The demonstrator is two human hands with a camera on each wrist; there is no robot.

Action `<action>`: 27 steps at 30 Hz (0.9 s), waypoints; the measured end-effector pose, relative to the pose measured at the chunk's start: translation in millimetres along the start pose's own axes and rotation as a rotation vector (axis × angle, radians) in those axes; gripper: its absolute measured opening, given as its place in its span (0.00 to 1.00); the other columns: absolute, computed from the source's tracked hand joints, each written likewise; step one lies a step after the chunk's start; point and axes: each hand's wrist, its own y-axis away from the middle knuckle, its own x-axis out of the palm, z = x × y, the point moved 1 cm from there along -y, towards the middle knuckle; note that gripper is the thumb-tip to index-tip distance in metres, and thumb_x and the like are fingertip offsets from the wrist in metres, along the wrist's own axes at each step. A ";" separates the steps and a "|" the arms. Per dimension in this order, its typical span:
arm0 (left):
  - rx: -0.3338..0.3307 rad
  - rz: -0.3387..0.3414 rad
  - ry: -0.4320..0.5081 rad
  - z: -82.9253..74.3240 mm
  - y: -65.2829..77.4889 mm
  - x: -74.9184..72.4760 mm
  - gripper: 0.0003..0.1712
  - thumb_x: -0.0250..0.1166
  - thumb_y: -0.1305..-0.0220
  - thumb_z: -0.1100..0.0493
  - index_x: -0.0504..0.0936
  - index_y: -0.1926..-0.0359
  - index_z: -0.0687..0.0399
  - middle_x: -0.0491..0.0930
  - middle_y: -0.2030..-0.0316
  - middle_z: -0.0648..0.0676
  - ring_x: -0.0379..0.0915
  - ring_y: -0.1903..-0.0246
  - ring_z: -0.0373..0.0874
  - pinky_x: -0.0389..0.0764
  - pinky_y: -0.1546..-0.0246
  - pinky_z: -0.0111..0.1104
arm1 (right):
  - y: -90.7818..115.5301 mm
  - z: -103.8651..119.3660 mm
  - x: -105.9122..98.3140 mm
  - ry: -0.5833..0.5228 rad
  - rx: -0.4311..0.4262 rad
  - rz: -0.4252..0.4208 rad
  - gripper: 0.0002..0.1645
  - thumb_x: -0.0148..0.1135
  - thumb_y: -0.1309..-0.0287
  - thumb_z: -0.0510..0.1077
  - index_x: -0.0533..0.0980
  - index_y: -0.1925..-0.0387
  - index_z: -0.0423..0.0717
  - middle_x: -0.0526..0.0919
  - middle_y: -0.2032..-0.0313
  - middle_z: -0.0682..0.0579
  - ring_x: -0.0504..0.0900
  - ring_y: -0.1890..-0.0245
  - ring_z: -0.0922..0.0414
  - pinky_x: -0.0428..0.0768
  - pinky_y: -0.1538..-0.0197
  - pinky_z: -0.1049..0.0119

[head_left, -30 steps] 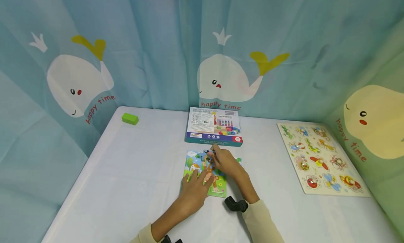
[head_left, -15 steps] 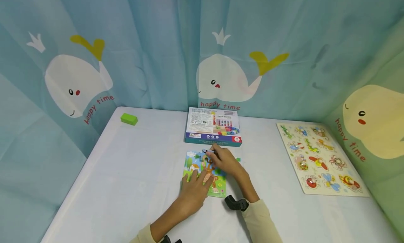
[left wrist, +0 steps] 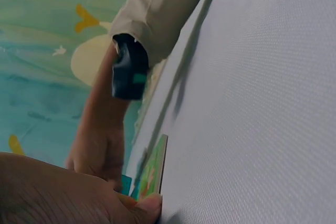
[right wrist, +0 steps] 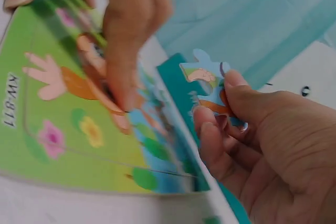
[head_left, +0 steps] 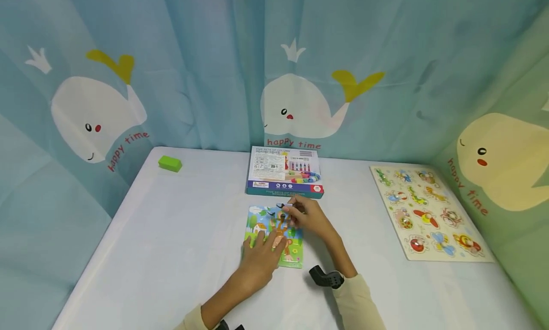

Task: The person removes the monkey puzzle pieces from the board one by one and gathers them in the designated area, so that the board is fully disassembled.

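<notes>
"What's there, left to right?"

"A green block (head_left: 170,164) on the bench (head_left: 193,215), then the left grip (head_left: 259,258), fingers spread, resting on the monkey puzzle (head_left: 296,250)."

"And beyond?"

"The right grip (head_left: 312,219), pinching a loose piece (right wrist: 212,96) near the puzzle's far right corner; then an animal board (head_left: 435,206)."

"Which step?"

"Fitting a piece, I'd judge. The next move would call for turning its knobs to match, then pressing it flat."
</notes>
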 end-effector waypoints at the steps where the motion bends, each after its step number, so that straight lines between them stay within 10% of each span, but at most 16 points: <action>1: -0.003 0.004 0.001 0.3 0.2 0.0 0.38 0.72 0.43 0.53 0.69 0.32 0.45 0.65 0.32 0.56 0.62 0.37 0.57 0.71 0.47 0.59 | 1.8 0.4 -3.6 -0.025 0.006 -0.022 0.12 0.61 0.35 0.47 0.76 0.64 0.41 0.80 0.79 0.43 0.76 0.85 0.58 0.76 0.80 0.67; 12: -0.009 0.008 0.005 -1.1 1.4 -2.5 0.40 0.74 0.45 0.54 0.69 0.32 0.46 0.65 0.33 0.56 0.62 0.37 0.58 0.71 0.46 0.60 | 36.4 -7.0 -65.1 -0.083 0.019 -0.294 0.10 0.59 0.36 0.34 0.75 0.56 0.29 0.75 0.77 0.31 0.67 0.86 0.63 0.67 0.83 0.70; 27: -0.002 0.008 0.002 -3.0 2.8 -4.7 0.40 0.74 0.46 0.54 0.70 0.32 0.47 0.65 0.33 0.56 0.62 0.37 0.57 0.70 0.45 0.60 | 73.7 -44.5 -93.9 0.218 0.250 -0.306 0.09 0.64 0.38 0.39 0.79 0.60 0.37 0.83 0.75 0.44 0.73 0.79 0.64 0.73 0.75 0.70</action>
